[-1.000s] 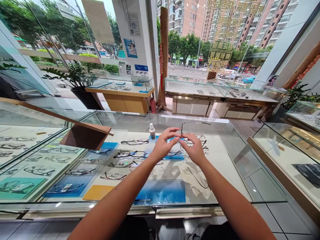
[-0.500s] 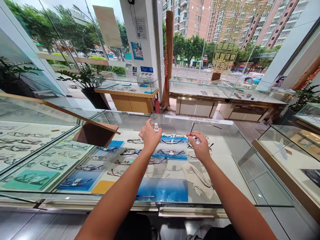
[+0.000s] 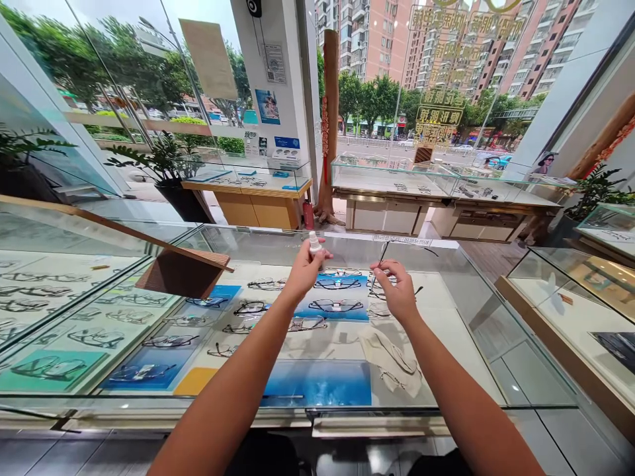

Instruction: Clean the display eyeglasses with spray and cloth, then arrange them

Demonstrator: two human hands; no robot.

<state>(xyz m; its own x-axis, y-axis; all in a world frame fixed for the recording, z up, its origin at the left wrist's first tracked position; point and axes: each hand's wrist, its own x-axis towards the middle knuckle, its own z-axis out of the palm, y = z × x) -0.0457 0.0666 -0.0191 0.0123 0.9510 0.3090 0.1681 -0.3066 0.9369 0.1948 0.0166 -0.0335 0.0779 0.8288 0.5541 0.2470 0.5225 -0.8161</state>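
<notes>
My left hand [image 3: 301,272] is wrapped round a small white spray bottle [image 3: 314,242], its nozzle end pointing up over the glass counter. To the right, at about the same height, my right hand [image 3: 397,288] pinches a pair of eyeglasses [image 3: 385,250] with thin dark temples. One temple stretches out to the right above the fingers; the lenses are hard to make out. Below my right hand a crumpled beige cloth [image 3: 391,362] lies on the counter top. A gap separates the bottle from the eyeglasses.
Under the glass, several eyeglass frames [image 3: 336,305] lie in rows on blue and white panels. A brown wooden-edged stand [image 3: 186,272] rises on the left. Another glass display case [image 3: 570,297] is at the right. More cases line the windows beyond.
My left hand has turned and its fingers have closed round the bottle, which moved slightly right and up. My right hand keeps its pinch on the eyeglasses. The view has shifted slightly.
</notes>
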